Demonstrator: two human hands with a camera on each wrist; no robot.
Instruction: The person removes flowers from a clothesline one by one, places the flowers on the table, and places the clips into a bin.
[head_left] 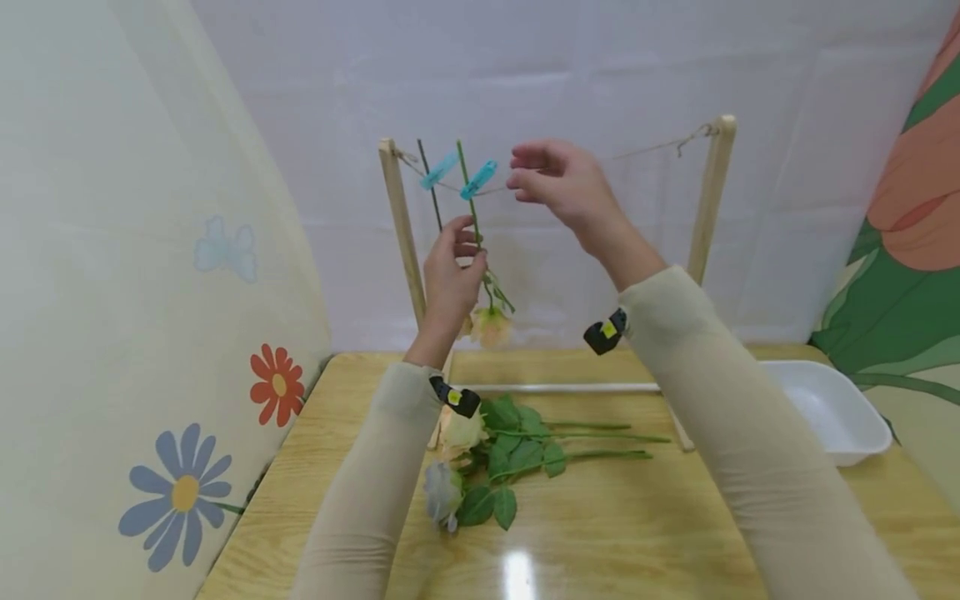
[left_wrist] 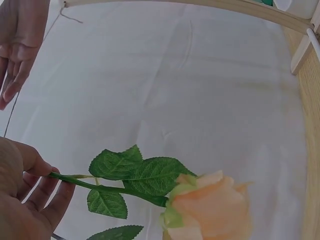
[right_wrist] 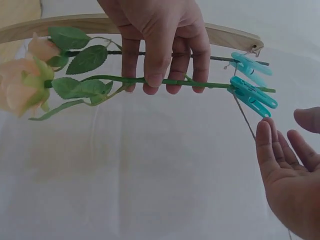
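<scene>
Two peach roses hang head-down from a twine (right_wrist: 245,117), each clipped near its stem end by a turquoise clothespin. My left hand (head_left: 453,271) holds the green stem of the nearer rose (left_wrist: 210,205) between thumb and fingers, below its clothespin (head_left: 480,179). Behind that hand runs the dark stem of the other rose (right_wrist: 42,47), clipped by the second clothespin (head_left: 440,171) closer to the left post. My right hand (head_left: 566,187) is raised just right of the nearer clothespin, its fingers loosely bent around nothing; in the right wrist view its fingertips are close to the clothespin's end.
The twine runs between a left wooden post (head_left: 401,225) and a right one (head_left: 712,200). A white rod (head_left: 555,388) crosses low between them. On the table lie a cream rose (head_left: 461,432), a grey-blue rose (head_left: 442,492) and leafy stems. A white tray (head_left: 847,417) stands at right.
</scene>
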